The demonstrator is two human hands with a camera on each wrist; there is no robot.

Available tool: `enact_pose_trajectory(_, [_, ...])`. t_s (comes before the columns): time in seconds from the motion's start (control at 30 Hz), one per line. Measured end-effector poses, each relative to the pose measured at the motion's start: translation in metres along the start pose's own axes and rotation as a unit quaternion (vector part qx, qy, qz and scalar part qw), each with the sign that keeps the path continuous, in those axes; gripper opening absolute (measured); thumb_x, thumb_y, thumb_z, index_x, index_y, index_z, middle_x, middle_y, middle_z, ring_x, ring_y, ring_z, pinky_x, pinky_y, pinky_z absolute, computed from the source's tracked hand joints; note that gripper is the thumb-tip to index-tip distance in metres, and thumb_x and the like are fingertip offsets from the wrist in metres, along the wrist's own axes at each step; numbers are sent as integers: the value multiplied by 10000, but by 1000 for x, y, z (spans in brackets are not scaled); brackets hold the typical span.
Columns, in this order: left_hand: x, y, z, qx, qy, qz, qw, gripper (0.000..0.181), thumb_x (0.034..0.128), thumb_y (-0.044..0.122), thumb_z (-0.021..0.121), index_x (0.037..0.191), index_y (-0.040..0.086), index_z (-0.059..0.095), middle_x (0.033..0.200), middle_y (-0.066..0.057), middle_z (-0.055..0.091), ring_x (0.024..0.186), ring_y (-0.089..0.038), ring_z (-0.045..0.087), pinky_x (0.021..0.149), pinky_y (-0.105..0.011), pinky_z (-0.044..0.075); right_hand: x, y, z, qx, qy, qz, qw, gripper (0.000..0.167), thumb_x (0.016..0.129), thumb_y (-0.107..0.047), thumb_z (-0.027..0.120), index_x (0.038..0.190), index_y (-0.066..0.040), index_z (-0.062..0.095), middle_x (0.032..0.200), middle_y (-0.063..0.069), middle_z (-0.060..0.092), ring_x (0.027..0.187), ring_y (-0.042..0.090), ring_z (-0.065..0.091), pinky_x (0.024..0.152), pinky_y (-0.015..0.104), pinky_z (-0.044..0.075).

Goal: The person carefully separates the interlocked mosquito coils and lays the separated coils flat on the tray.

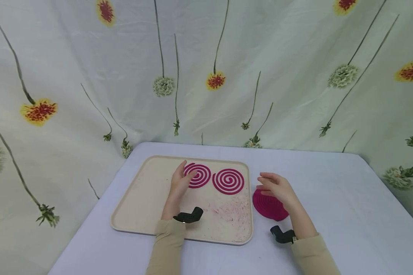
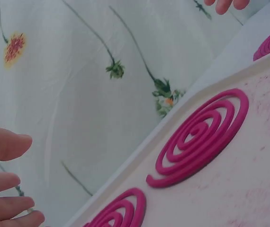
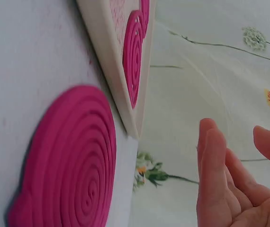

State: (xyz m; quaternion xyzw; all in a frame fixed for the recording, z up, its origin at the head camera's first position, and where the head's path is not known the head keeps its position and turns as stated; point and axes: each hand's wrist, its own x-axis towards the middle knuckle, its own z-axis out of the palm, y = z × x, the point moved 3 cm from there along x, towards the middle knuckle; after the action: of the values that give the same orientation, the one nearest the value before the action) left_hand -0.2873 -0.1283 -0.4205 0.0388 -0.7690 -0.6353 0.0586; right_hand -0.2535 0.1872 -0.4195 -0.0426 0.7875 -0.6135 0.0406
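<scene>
- Nearest, two beige sleeves (image 1: 166,244) ended at black wrist cameras (image 1: 189,216); the left one hung above the tray (image 1: 141,198), so a lowered forearm could have dragged it through the pink crumbs (image 1: 230,214) there.
- The tightly wound disc (image 1: 270,207) lay flat on the white table (image 1: 334,191), just beside the tray's right edge. A small bump stuck out from its rim; pressure there, or an uneven lift, might have cracked it, since the crumbs hinted at a brittle stuff.
- The right hand (image 1: 278,188) hung over that disc, fingers loosely bent, thumb well apart, with nothing in its grasp. Coming down carelessly, it could have pushed the disc against the tray wall.
- The left hand (image 1: 180,184) was raised over the tray, thumb and fingers spread wide, likewise holding nothing. From the head it partly hid the left coil (image 1: 196,175), and a misjudged height could have let a finger catch in the open turns and snap one.
- The right coil (image 1: 228,181) lay close beside it, inside the tray near the far right corner. Sliding either coil sideways risked hooking their loose outer ends together.
- Farthest, the flowered cloth (image 1: 192,110) hung behind the table and posed little danger.
</scene>
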Motion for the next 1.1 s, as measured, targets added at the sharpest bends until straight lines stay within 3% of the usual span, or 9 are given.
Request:
enact_pose_trajectory(0.17, [-12, 19, 31, -250, -215, 551, 9979, 449, 903, 111, 613, 1327, 36, 485, 1335, -146, 503, 1258, -293, 435, 1056, -441, 341, -17, -9, -26, -738, 122, -58, 9972, 522, 948, -226, 560, 1330, 100, 417, 1232, 299, 529, 1040, 365, 600, 824, 381, 535])
enact_pose_trajectory(0.33, [-27, 29, 69, -876, -916, 976, 9871, 329, 902, 43, 604, 1217, -31, 545, 1197, -193, 583, 1101, -291, 564, 926, -367, 479, -22, 3, -48, -1390, 254, -14, 9900, 526, 929, -234, 589, 1316, 90, 442, 1233, 275, 539, 1049, 369, 583, 855, 417, 516])
enact_pose_trajectory(0.43, [-43, 38, 90, -1202, -1455, 951, 9774, 298, 894, -6, 588, 1175, -95, 542, 1144, -256, 589, 999, -257, 607, 893, -430, 496, -25, 9, -56, -1689, 257, 159, 9852, 539, 922, -267, 596, 1307, 82, 456, 1247, 266, 531, 1074, 364, 565, 890, 466, 482])
enact_pose_trajectory(0.53, [-52, 35, 112, -1291, -1849, 862, 9704, 286, 891, 3, 596, 1153, -102, 550, 1098, -249, 607, 947, -243, 622, 835, -418, 527, -26, 16, -60, -1782, 198, 331, 9832, 552, 915, -283, 603, 1299, 88, 462, 1254, 271, 522, 1088, 370, 550, 896, 479, 472])
enact_pose_trajectory(0.67, [-58, 22, 134, -1263, -2110, 734, 9665, 288, 894, 19, 590, 1165, -69, 553, 1112, -229, 606, 982, -304, 618, 773, -316, 547, -26, 23, -63, -1809, 165, 514, 9820, 549, 901, -294, 609, 1280, 81, 482, 1237, 263, 533, 1069, 355, 555, 846, 427, 503])
enact_pose_trajectory(0.8, [-68, 20, 146, -1197, -2318, 614, 9634, 331, 895, 50, 582, 1208, -46, 532, 1184, -231, 574, 1007, -282, 611, 803, -325, 539, -24, 27, -63, -1766, 60, 613, 9823, 554, 898, -293, 601, 1288, 80, 473, 1257, 270, 518, 1106, 373, 534, 857, 426, 501])
enact_pose_trajectory(1.1, [-84, 11, 166, -574, -2643, 294, 9623, 464, 901, 111, 597, 1309, -58, 452, 1319, -232, 485, 1219, -346, 479, 976, -351, 439, -24, 32, -64, -1685, -13, 676, 9834, 581, 913, -309, 596, 1301, 98, 449, 1270, 282, 504, 1109, 374, 533, 871, 438, 497])
